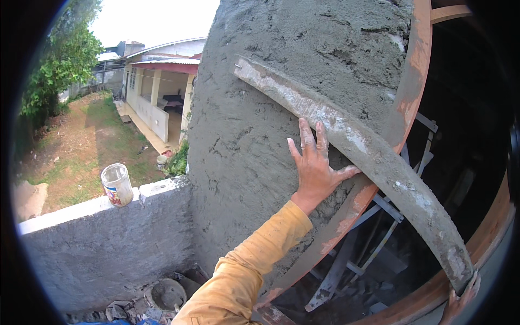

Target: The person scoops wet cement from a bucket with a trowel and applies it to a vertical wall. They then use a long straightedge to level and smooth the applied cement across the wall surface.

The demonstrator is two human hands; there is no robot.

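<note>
A long mortar-coated straightedge board (352, 134) lies diagonally across the rough grey plastered wall (238, 141) and the curved orange-painted frame (414, 62). My left hand (317, 168), below a mustard sleeve, is spread open, its fingertips and thumb at the board's lower edge against the plaster. At the lower right, my right hand (461, 295) grips the board's end, with part of the hand hidden past the picture's rim.
A low wall (97, 249) holds a white bucket (116, 187). Below it lie a mortar pan (167, 295) and rubble. Beyond are a yard and a house (160, 103). The frame surrounds a dark opening with metal scaffolding (384, 208) inside.
</note>
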